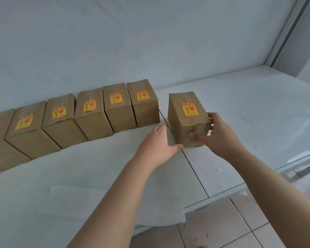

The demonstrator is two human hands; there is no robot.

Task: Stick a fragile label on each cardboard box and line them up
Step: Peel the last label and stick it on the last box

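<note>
Several brown cardboard boxes (89, 111) stand side by side in a row along the white wall, each with a yellow-and-red fragile label (89, 105) on top. One more labelled box (184, 115) stands apart at the row's right end, a gap between it and the last box in the row (144, 102). My right hand (217, 135) grips this box's near right corner, thumb on the front face and fingers on the right side. My left hand (157, 145) lies flat against its lower left side with fingers extended.
The white table (258, 108) stretches to the right, and a seam (193, 169) runs across it under the separate box. A white sheet (115, 203) overhangs the near edge. Tiled floor (240, 226) lies below at lower right. A window frame (290, 33) rises at the right.
</note>
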